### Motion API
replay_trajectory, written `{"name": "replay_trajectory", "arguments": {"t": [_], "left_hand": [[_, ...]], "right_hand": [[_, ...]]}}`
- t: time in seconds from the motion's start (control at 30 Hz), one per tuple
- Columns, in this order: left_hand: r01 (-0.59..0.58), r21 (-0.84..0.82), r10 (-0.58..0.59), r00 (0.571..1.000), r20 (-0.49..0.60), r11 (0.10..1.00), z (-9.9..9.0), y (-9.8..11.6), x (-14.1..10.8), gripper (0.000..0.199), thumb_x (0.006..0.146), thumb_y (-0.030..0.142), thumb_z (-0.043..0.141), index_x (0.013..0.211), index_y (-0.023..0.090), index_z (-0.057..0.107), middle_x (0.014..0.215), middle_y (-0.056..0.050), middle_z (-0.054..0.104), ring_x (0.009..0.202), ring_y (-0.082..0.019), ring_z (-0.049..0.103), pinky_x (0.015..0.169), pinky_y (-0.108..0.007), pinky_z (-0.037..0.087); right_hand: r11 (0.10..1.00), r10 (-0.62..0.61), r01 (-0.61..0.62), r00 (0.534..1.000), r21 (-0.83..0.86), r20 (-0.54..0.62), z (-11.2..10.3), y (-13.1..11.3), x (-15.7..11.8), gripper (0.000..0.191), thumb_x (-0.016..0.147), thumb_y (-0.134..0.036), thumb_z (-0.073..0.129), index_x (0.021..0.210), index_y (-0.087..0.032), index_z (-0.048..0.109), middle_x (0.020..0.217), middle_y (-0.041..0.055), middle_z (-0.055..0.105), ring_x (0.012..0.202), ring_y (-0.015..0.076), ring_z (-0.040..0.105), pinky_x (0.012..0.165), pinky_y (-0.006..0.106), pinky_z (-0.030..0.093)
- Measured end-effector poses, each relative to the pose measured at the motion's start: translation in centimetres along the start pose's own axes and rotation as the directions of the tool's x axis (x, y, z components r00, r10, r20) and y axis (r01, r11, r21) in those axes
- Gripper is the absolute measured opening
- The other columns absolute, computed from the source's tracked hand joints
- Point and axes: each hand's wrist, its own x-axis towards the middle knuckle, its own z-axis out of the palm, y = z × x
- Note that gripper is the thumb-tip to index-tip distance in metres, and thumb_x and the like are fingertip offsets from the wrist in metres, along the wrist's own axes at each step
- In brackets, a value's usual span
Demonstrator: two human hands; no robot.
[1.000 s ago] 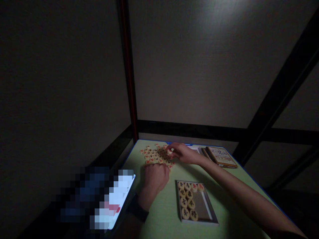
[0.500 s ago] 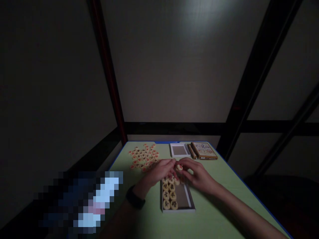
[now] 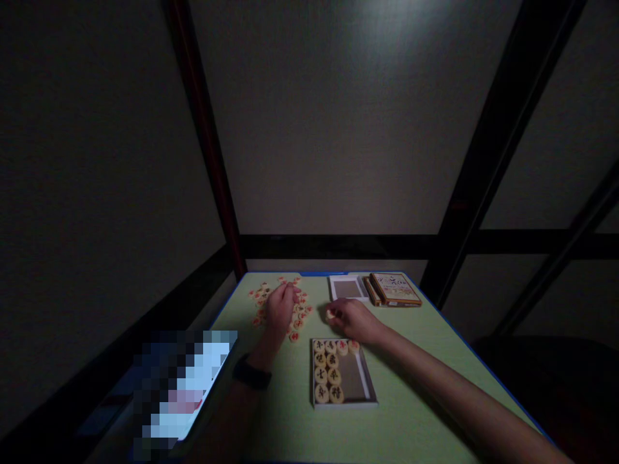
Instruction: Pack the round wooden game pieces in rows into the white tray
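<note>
My right hand pinches a small round Chinese chess piece between thumb and fingers, just beyond the box tray. Over the scattered pile of chess pieces, my left hand has its fingers curled in; what they hold, if anything, is hidden. Closest to me lies a shallow white-edged box tray. Its left two columns carry pieces with black characters, and two red-marked pieces sit at the right of its far row. The tray's brown floor shows at the right.
Toward the far edge, a second shallow white tray stands beside a brown-edged printed box. A lit screen, partly blurred out, is at the table's left edge. The green tabletop has a blue rim.
Both hands have left the tray. My left hand moved left onto the pile, and my right hand shifted slightly left and away from me. The tray's far row is now uncovered.
</note>
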Motion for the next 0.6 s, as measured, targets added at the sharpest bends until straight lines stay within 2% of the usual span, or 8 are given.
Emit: {"name": "replay_trajectory", "arguments": {"t": [0.07,0.17,0.3,0.47,0.6], "left_hand": [[-0.033,0.017,0.035,0.991,-0.129,0.999,-1.0,-0.7,0.8,0.037,0.088,0.045,0.044,0.066,0.02,0.06,0.054,0.002,0.055,0.051,-0.013,0.049,0.051,-0.024,0.037],[-0.069,0.054,0.08,0.97,-0.23,0.996,-1.9,-1.3,1.3,0.031,0.085,0.039,0.045,0.062,0.022,0.058,0.052,0.002,0.052,0.054,-0.015,0.051,0.054,-0.025,0.038],[-0.086,0.135,0.117,0.962,-0.247,0.987,-1.9,-1.2,1.1,0.027,0.082,0.033,0.045,0.059,0.023,0.056,0.056,0.001,0.055,0.06,-0.017,0.053,0.06,-0.026,0.038],[-0.079,0.133,0.11,0.962,-0.252,0.988,-1.7,-0.8,1.0,0.026,0.081,0.032,0.045,0.059,0.023,0.056,0.055,0.002,0.055,0.061,-0.017,0.054,0.062,-0.026,0.038],[-0.046,0.074,0.065,0.96,-0.271,0.996,-2.1,-0.9,1.2,0.026,0.08,0.032,0.044,0.06,0.023,0.057,0.055,0.001,0.055,0.061,-0.017,0.054,0.059,-0.027,0.037]], "right_hand": [[0.999,0.002,0.0,0.997,-0.035,0.076,0.8,-0.4,1.4,0.012,0.076,-0.007,0.062,0.078,-0.017,0.07,0.074,0.0019,0.068,0.067,0.0137,0.056,0.063,0.022,0.036],[1.0,-0.008,0.007,0.992,0.006,0.129,1.8,-0.8,2.6,0.011,0.073,-0.007,0.064,0.074,-0.017,0.069,0.066,-0.0021,0.062,0.061,0.0111,0.05,0.06,0.021,0.032],[0.996,0.005,-0.019,0.987,0.086,0.163,1.7,-0.3,3.9,0.01,0.075,-0.012,0.066,0.081,-0.016,0.072,0.064,-0.0039,0.061,0.061,0.0106,0.05,0.058,0.02,0.032],[0.987,0.076,-0.041,0.972,-0.155,0.224,0.9,1.5,7.2,0.024,0.07,-0.005,0.064,0.088,-0.015,0.076,0.078,0.0022,0.072,0.07,0.0141,0.059,0.063,0.021,0.036],[0.98,0.085,-0.019,0.938,-0.196,0.337,0.6,2.3,9.8,0.02,0.067,-0.007,0.071,0.083,-0.017,0.078,0.077,0.0022,0.075,0.072,0.0157,0.064,0.063,0.021,0.039]]}}
